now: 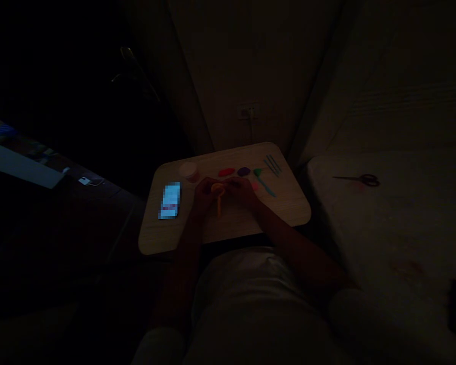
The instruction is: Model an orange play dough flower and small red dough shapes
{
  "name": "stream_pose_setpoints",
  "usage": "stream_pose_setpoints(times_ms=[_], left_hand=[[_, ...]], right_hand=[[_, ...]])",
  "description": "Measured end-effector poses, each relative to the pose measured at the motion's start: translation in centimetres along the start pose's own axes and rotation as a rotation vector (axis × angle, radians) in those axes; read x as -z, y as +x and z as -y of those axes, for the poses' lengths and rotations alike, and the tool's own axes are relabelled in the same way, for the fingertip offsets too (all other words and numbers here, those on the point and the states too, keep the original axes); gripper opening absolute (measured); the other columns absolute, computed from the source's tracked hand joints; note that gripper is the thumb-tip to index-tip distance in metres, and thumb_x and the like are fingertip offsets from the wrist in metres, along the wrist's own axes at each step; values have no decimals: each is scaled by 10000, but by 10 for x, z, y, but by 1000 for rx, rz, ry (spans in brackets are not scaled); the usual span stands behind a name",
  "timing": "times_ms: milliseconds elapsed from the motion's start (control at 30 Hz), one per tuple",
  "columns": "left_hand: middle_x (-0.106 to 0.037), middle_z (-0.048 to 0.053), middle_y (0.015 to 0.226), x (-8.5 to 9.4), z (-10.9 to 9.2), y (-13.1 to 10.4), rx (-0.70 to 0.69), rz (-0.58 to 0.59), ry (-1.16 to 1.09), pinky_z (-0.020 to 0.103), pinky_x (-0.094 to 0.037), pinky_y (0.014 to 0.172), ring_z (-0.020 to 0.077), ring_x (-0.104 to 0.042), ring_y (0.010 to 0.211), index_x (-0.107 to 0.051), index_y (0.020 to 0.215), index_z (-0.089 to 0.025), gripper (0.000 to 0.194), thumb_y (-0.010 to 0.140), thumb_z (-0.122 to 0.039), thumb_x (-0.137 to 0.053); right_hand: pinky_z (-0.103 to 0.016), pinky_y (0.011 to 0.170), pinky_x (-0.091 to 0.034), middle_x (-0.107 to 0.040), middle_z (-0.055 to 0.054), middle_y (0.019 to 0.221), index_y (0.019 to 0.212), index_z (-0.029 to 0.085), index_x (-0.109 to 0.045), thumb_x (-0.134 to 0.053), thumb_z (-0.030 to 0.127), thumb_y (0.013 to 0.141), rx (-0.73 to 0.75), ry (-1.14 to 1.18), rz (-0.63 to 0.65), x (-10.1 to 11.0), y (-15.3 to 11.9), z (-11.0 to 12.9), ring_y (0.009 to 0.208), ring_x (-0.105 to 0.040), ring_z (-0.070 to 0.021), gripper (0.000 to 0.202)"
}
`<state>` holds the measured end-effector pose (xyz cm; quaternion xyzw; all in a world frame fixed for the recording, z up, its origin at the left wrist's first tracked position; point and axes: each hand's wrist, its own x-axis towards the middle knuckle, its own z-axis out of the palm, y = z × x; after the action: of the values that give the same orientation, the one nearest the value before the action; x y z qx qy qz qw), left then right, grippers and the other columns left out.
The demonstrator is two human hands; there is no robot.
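Note:
My left hand and my right hand meet above the middle of a small light wooden table. Their fingers close around a piece of orange modelling clay, rounded at the top. A thin orange strip hangs or lies below it, toward me; where the two join is too dark to make out. Just beyond my hands are a red clay lump and a purple one. A pink lump shows beside my right hand, partly hidden by it.
A lit phone and a lidded tub stand at the table's left. To the right lie a blue modelling tool, a green lump and several thin blue sticks. Scissors rest on a pale surface farther right.

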<state>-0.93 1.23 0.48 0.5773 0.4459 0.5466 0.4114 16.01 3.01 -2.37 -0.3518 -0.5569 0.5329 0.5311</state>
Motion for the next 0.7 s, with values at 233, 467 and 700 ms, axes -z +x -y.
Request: stream_pose_setpoints(times_ms=[233, 467, 700], left_hand=[[-736, 33, 869, -3, -1, -2, -11, 27, 9, 259, -541, 676, 178, -673, 781, -714, 869, -180, 386, 618, -397, -910], [-749, 59, 909, -1, 3, -1, -31, -22, -29, 291, -564, 762, 200, -695, 849, -756, 872, -186, 291, 738, -431, -836], [-752, 57, 880, 0, 2, -1, -6, -29, -22, 277, -562, 730, 193, -694, 815, -755, 851, -175, 296, 706, -412, -858]], right_hand=[[-335, 763, -540, -749, -76, 888, 896, 186, -769, -718, 513, 807, 37, -102, -14, 3, 0, 2, 831, -672, -209, 343], [-327, 747, -529, -744, -63, 897, 916, 190, -770, -669, 494, 837, 28, -38, -52, 1, -1, 5, 811, -662, -197, 330], [-321, 757, -527, -745, -52, 835, 827, 185, -757, -716, 444, 805, 29, -45, -66, 2, -2, 10, 797, -655, -189, 263]])
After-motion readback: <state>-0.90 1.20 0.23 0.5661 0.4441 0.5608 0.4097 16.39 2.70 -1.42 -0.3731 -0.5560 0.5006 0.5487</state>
